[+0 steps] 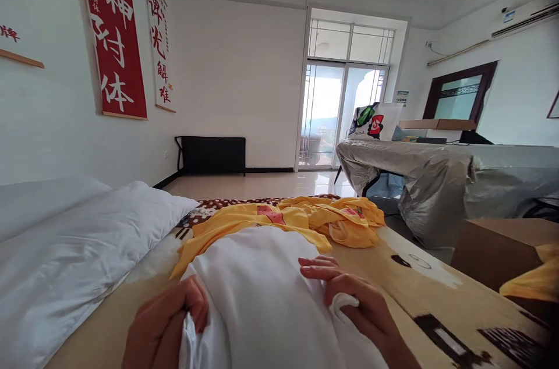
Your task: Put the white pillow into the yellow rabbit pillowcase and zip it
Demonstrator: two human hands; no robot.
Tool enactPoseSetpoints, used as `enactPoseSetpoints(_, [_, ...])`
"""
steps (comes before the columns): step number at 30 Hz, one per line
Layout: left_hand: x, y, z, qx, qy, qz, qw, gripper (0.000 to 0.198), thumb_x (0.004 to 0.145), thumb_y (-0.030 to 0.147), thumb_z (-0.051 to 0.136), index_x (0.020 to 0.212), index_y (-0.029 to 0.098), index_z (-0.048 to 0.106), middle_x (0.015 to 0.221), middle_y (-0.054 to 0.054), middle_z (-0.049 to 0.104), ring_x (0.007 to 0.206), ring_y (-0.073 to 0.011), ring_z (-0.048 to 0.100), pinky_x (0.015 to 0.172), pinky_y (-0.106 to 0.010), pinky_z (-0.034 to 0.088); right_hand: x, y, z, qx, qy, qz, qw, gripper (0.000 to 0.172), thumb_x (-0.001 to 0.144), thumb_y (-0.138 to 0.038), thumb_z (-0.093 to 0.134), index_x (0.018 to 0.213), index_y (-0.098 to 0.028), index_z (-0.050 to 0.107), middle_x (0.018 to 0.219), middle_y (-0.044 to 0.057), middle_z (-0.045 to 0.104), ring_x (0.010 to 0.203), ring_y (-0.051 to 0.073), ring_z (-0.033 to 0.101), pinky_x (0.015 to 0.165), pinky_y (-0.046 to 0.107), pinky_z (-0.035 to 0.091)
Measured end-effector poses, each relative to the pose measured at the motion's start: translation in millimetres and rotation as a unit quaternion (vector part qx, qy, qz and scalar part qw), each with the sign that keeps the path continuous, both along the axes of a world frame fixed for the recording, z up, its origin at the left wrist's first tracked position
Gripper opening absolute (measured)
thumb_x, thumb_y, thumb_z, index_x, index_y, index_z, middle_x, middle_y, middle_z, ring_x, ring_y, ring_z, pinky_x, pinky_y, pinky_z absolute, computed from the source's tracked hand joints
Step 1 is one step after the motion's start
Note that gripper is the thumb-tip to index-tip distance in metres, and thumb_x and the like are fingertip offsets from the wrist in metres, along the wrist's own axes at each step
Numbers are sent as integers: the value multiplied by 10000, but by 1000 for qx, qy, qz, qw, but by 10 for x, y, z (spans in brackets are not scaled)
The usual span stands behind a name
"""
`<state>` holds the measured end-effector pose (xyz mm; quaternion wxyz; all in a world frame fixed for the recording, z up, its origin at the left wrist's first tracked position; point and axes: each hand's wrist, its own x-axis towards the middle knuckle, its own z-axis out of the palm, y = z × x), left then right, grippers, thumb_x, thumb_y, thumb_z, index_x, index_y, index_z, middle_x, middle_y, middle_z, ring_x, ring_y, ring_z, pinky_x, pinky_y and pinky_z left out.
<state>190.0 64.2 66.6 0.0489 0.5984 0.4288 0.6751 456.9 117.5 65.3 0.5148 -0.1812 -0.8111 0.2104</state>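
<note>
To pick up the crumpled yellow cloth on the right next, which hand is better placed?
Probably the right hand, which is nearer to the yellow cloth than the left hand; both hold the white fabric.

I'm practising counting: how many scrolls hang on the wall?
3: a red scroll, a white scroll to its right, and a cut-off scroll at the left edge.

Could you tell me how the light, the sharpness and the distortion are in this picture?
Head view: daylight glares almost white through the glass door and shines on the floor; corners at right darken; wide-angle stretching shows toward the edges; the left hand, right hand and white fabric look fairly clear.
</note>
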Motion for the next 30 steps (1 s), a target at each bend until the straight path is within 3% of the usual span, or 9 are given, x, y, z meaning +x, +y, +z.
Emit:
enactPoseSetpoints(2, [77,-19,-34,-30,56,-40,997,335,858,292,375,537,201,343,490,14,372,447,-119,378,450,-257,289,-82,-56,-11,6,-53,18,998,212,917,-336,473,839,-234,642,1105,81,698,1137,252,591,1054,454,362])
enactPoseSetpoints(5, [205,10,-93,-32,158,-100,982,293,856,214,359,565,196,386,501,23,419,455,-106,429,472,-230,332,-272,-125,-79,-6,-95,49,994,251,947,-310,419,880,-229,646,944,54,730,944,188,662,985,368,425])
enactPoseSetpoints(8, [386,86,-216,-11,186,-123,975,287,846,169,335,574,197,420,512,16,484,479,-111,475,509,-223,371,-477,-151,-231,-11,-83,-21,996,323,947,-371,407,849,-213,671,798,43,706,797,150,647,809,252,485])
enactPoseSetpoints(11, [527,147,-365,-44,117,-73,989,311,861,197,311,583,199,451,536,5,508,533,-127,497,576,-238,398,-606,-148,-372,-28,-89,-101,991,299,940,-356,425,877,-217,683,802,25,691,786,136,622,752,210,470])
enactPoseSetpoints(16, [555,183,-420,-132,32,-90,987,361,888,405,341,593,200,385,520,26,395,506,-116,404,506,-237,323,-602,-119,-432,-81,-144,-99,981,235,917,-303,474,850,-209,679,739,-7,673,735,126,595,767,211,451])
enactPoseSetpoints(20, [578,192,-365,-69,130,-71,987,528,789,654,483,564,189,374,497,47,386,461,-86,372,483,-218,304,-544,-112,-456,-111,-128,-96,981,190,866,-323,553,886,-219,711,823,14,698,823,159,608,754,220,459])
enactPoseSetpoints(25, [574,197,-328,-50,281,-59,957,359,849,388,532,575,188,415,472,51,467,439,-79,431,479,-202,309,-626,-131,-405,-134,-146,-50,979,295,870,-362,534,688,-176,673,607,-23,612,617,109,545,662,203,418])
enactPoseSetpoints(28, [538,200,-320,-55,299,-96,948,376,909,295,424,556,182,358,474,52,438,445,-73,420,499,-205,305,-690,-97,-357,-160,-139,-72,975,405,854,-385,551,527,-147,572,457,-62,431,476,61,391,491,174,322])
enactPoseSetpoints(30, [519,212,-318,-72,277,-119,951,413,915,313,410,542,176,298,467,53,376,451,-71,382,500,-206,292,-685,-77,-315,-170,-121,-99,973,360,813,-383,611,539,-151,583,446,-69,442,457,58,394,448,164,310])
